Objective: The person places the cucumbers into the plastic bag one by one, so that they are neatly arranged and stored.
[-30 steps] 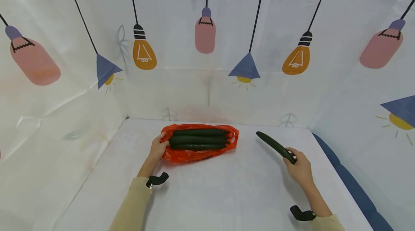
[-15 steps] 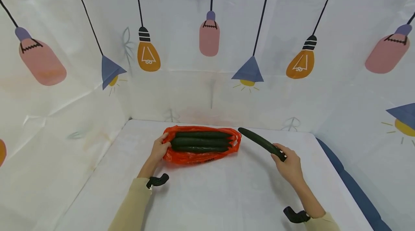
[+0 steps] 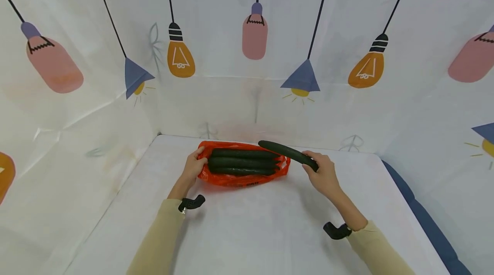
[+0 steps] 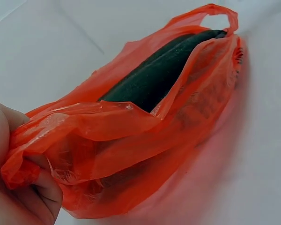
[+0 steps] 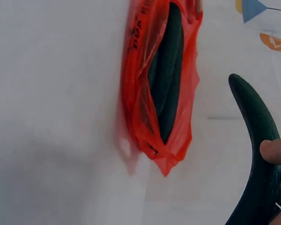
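An orange-red plastic bag (image 3: 227, 181) lies on the table with its mouth spread, and several dark green cucumbers (image 3: 243, 162) rest inside it side by side. My left hand (image 3: 193, 167) pinches the bag's left edge; in the left wrist view the thumb and curled fingers (image 4: 42, 194) bunch the film. Near its thick end, my right hand (image 3: 322, 173) grips a single cucumber (image 3: 287, 151), held in the air. That cucumber's far tip is over the bag's upper right edge in the head view. In the right wrist view, the held cucumber (image 5: 260, 122) appears apart from the bag.
The white table (image 3: 247, 232) runs back to a white wall sheet (image 3: 216, 103) printed with lamps. Blue padded material (image 3: 428, 219) borders the right side. Each wrist carries a black camera mount (image 3: 337, 231).
My right hand has moved leftward and away from me, carrying the cucumber from the bag's right side to over its right end. The left hand keeps its hold on the bag's edge.
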Demonstrator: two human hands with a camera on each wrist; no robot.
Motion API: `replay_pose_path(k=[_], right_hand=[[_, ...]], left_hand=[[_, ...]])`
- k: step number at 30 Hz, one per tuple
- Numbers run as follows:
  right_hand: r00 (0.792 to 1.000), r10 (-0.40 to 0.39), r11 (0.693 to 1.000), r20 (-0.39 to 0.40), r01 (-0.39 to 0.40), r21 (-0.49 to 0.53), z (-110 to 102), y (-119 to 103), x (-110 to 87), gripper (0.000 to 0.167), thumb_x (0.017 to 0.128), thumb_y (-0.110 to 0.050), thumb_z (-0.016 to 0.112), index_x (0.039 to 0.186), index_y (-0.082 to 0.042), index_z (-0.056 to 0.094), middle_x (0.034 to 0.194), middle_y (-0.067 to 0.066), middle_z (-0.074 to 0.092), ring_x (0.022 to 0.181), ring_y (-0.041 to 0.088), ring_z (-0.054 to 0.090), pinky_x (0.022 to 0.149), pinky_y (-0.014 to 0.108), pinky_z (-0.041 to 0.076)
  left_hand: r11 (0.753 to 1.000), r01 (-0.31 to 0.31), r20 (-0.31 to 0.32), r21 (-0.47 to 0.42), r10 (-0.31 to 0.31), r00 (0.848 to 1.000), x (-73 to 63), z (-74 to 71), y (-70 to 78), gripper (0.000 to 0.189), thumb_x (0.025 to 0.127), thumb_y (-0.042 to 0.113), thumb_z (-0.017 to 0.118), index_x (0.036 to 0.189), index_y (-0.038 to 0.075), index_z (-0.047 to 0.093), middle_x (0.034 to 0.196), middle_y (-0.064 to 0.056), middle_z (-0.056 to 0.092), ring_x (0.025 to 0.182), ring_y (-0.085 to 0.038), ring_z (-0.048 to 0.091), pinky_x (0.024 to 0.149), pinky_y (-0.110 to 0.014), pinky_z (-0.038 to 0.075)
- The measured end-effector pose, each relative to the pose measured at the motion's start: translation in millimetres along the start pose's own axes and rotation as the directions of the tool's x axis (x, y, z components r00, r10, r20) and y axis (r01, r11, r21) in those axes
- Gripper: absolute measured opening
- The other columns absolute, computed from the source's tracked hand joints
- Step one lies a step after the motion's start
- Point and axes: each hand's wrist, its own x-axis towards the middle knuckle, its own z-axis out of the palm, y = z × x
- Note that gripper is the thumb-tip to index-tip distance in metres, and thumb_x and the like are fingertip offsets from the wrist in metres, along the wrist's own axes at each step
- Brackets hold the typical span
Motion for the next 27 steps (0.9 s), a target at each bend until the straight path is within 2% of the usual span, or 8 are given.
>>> replay_pose_path(k=[4,10,14,20,27], right_hand=[[0.998,-0.065,0.997,0.022,0.064,0.042,15.1,-8.4,17.4,0.038,0.083,0.003,0.071,0.119,-0.005,0.065,0.110,0.015,0.067,0.090,0.029,0.050,0.077,0.045,0.033],[0.990,-0.108,0.989,0.093,0.097,0.111,39.2,-19.1,31.3,0.039,0.085,0.002,0.069,0.122,-0.005,0.063,0.118,0.013,0.064,0.100,0.030,0.050,0.085,0.050,0.032],[0.985,-0.145,0.984,0.096,0.132,0.123,53.6,-25.1,41.2,0.038,0.085,0.002,0.068,0.123,-0.004,0.063,0.120,0.013,0.063,0.103,0.032,0.050,0.088,0.053,0.033],[0.981,-0.146,0.984,0.127,0.131,0.117,77.2,-35.9,53.2,0.035,0.088,0.000,0.066,0.122,-0.004,0.064,0.121,0.013,0.063,0.110,0.034,0.049,0.092,0.055,0.034],[0.971,-0.154,0.982,0.181,0.130,0.137,104.4,-40.0,63.5,0.034,0.089,-0.002,0.064,0.123,-0.006,0.063,0.122,0.010,0.063,0.113,0.030,0.050,0.097,0.051,0.034]], left_hand=[[1.000,-0.018,0.000,0.011,0.018,1.000,3.8,-3.0,8.4,0.066,0.089,0.001,0.047,0.152,0.006,0.030,0.155,-0.014,0.028,0.135,-0.030,0.029,0.109,-0.046,0.031],[1.000,0.001,0.017,0.023,-0.002,1.000,5.4,-1.5,12.7,0.066,0.089,0.001,0.048,0.152,0.006,0.030,0.156,-0.014,0.028,0.133,-0.031,0.030,0.108,-0.047,0.032],[0.999,-0.014,0.023,0.034,0.013,1.000,8.9,1.9,15.6,0.066,0.089,0.002,0.049,0.152,0.008,0.032,0.155,-0.013,0.029,0.129,-0.031,0.034,0.105,-0.046,0.036],[1.000,-0.008,0.034,0.028,0.007,0.999,10.0,1.6,18.6,0.066,0.089,0.001,0.049,0.152,0.010,0.032,0.154,-0.015,0.030,0.124,-0.030,0.039,0.096,-0.042,0.044],[1.000,0.010,0.024,0.030,-0.011,1.000,9.0,0.4,17.1,0.067,0.088,0.002,0.048,0.152,0.009,0.031,0.156,-0.014,0.028,0.131,-0.030,0.033,0.104,-0.045,0.037]])
